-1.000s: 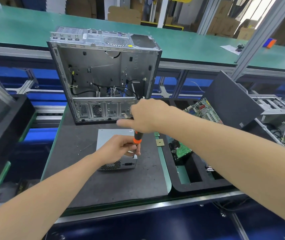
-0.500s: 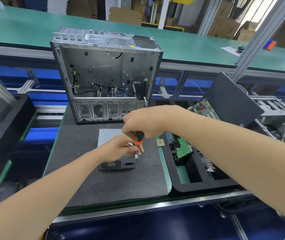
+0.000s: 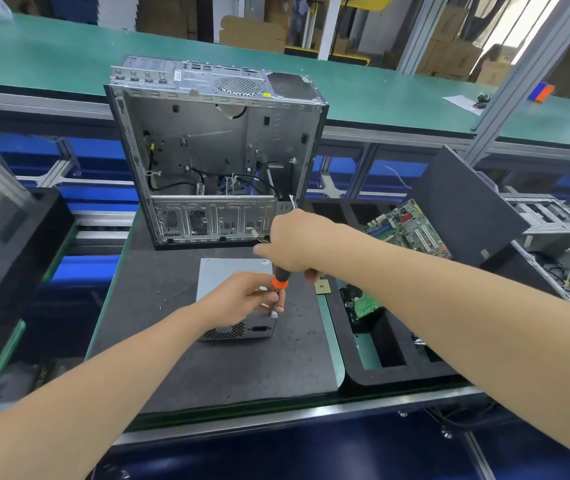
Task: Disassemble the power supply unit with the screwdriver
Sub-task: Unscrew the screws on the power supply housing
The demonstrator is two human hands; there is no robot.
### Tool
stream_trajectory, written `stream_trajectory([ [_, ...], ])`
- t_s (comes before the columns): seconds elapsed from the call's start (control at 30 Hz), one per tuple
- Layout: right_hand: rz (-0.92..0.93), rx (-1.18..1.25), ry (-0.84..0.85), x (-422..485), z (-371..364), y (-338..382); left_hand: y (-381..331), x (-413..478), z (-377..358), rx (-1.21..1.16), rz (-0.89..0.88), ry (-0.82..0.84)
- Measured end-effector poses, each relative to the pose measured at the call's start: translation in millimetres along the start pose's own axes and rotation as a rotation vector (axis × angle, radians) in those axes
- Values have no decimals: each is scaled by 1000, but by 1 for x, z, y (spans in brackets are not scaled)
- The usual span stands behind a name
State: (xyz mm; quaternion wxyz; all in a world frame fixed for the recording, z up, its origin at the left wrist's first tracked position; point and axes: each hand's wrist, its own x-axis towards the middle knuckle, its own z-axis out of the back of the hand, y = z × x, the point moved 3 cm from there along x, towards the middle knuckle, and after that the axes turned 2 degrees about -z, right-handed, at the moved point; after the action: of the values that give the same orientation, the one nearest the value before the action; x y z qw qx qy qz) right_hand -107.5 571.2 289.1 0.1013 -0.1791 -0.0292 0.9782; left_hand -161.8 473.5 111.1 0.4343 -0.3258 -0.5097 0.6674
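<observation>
The power supply unit [image 3: 228,276] lies flat on the black mat [image 3: 207,368], and the vented end with the socket faces us. Our right hand [image 3: 294,242] hangs over the unit's near right corner. Its fingers are wrapped round the black handle of the screwdriver [image 3: 279,281], which stands roughly upright with its orange collar showing just under the fist. Our left hand [image 3: 242,299] rests on top of the unit at that same corner. Its thumb and fingertips are pinched round the thin shaft just below the collar. Those fingers hide the tip, so we cannot tell what it meets. Behind the unit, on the same mat, stands the computer case [image 3: 214,150] with its open side toward us. It shows bare metal, a few black cables and a perforated lower panel. Just to the right of the unit, near the mat's edge, lies a small square chip [image 3: 322,286]. Further right of the unit sits a black foam tray [image 3: 397,375], and a green circuit board [image 3: 363,304] is tucked into one of its pockets. A motherboard [image 3: 408,226] leans at the tray's far end, behind and to the right of the unit. Next to the motherboard, a dark panel [image 3: 460,216] stands tilted. Well behind the unit, past the case, a long green bench [image 3: 69,53] runs across the view.
</observation>
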Motion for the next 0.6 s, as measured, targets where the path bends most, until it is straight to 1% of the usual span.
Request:
stream_trajectory([
  [0.03,7,42,19,1,0,-1,0,0,1,-8,-1,7],
  [0.1,67,4,-6,4,2,-2,-1,0,2,-29,-4,11],
  [0.2,251,-95,-36,3,4,-2,-2,0,3,-83,3,15],
  [0.33,483,-147,12,0,13,-1,-7,0,5,-93,3,36],
  [0.4,576,-213,42,-2,12,3,-10,-2,7,-109,9,46],
  [0.5,622,-289,56,0,5,6,-10,-3,6,-101,14,32],
  [0.6,617,-218,31,0,6,5,-8,-2,5,-86,26,4],
])
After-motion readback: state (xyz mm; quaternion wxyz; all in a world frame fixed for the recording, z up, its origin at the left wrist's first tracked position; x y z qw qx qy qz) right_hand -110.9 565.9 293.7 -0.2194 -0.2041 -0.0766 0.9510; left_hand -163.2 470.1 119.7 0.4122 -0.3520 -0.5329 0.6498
